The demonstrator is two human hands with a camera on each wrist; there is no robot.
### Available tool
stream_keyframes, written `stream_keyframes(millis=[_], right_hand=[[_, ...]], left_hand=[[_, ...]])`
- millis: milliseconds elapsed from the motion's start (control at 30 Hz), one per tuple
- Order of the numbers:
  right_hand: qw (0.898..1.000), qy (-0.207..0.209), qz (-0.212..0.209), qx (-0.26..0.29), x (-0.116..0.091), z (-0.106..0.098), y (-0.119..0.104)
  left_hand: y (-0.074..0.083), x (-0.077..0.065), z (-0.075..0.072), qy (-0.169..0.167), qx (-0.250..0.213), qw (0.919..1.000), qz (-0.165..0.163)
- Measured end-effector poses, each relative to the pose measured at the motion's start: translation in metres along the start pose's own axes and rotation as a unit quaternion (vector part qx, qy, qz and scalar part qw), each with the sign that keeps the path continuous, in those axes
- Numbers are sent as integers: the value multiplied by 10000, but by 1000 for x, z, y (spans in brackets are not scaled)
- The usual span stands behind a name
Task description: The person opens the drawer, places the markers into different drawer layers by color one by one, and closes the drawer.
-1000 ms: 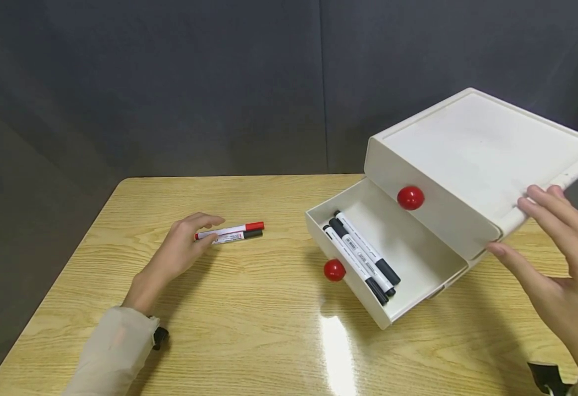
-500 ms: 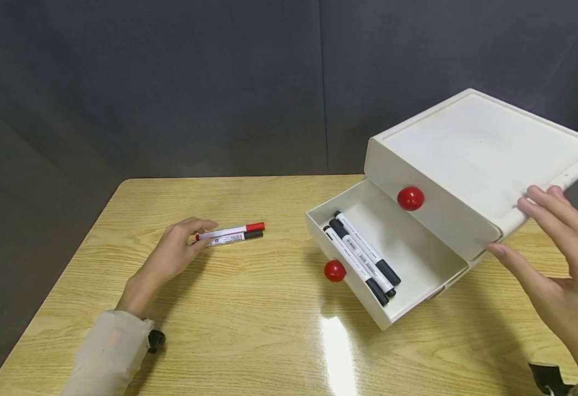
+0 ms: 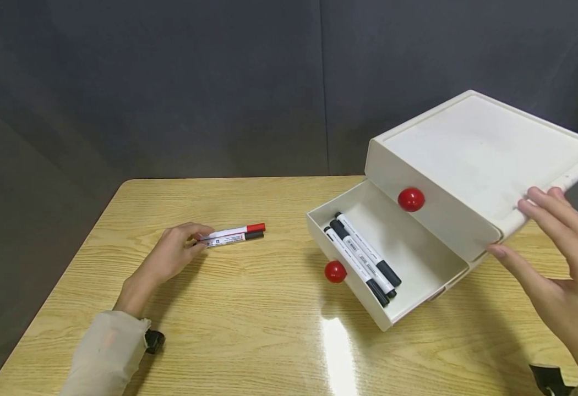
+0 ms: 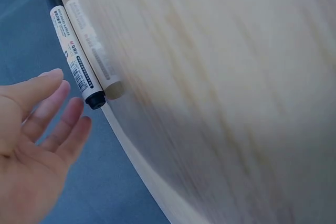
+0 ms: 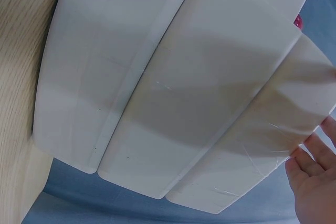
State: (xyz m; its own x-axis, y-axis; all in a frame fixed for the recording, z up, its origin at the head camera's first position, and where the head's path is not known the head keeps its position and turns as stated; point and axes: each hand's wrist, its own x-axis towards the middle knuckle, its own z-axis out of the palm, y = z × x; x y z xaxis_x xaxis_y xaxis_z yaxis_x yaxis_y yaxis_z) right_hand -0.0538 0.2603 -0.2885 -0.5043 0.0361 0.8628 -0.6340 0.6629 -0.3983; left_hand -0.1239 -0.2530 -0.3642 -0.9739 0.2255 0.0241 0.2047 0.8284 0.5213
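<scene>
On the left of the wooden table lie two whiteboard markers side by side, a red-capped marker (image 3: 256,227) and a black-capped marker (image 3: 254,235). My left hand (image 3: 175,253) is at their near ends, thumb on one side and fingertips on the other. The left wrist view shows a gap between that thumb and the fingers, close by the black marker (image 4: 73,51). At the right stands a white drawer unit (image 3: 482,148) with red knobs; my right hand (image 3: 566,264) rests its fingertips on the top edge, thumb at the front corner.
The lower drawer (image 3: 423,264) is pulled out toward the left and holds three black-capped markers (image 3: 363,258). Its red knob (image 3: 336,271) faces the table's middle. A dark curtain (image 3: 219,88) hangs behind the table (image 3: 249,319).
My left hand has drawn slightly back to the left, its fingers shifting toward the near ends of the two markers. The right hand and the drawer unit have stayed put.
</scene>
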Motion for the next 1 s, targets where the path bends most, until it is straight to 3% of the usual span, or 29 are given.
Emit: stream_keyframes(millis=[233,500,800,1000], right_hand=[[10000,4,-15,-20,0,0,0],[9999,-49,-29,-101,0,-1,1],[9999,-71,-22,-131,-1,-1,1],[9998,-112,-11,-160,-1,-2,2]], left_hand=[[-2,1,1,-220,-8,9997,-65],[-3,0,0,-892,62,9955,-311],[-2,0,0,-855,98,9960,-249],[2,-1,0,-626,183,9978,-125]])
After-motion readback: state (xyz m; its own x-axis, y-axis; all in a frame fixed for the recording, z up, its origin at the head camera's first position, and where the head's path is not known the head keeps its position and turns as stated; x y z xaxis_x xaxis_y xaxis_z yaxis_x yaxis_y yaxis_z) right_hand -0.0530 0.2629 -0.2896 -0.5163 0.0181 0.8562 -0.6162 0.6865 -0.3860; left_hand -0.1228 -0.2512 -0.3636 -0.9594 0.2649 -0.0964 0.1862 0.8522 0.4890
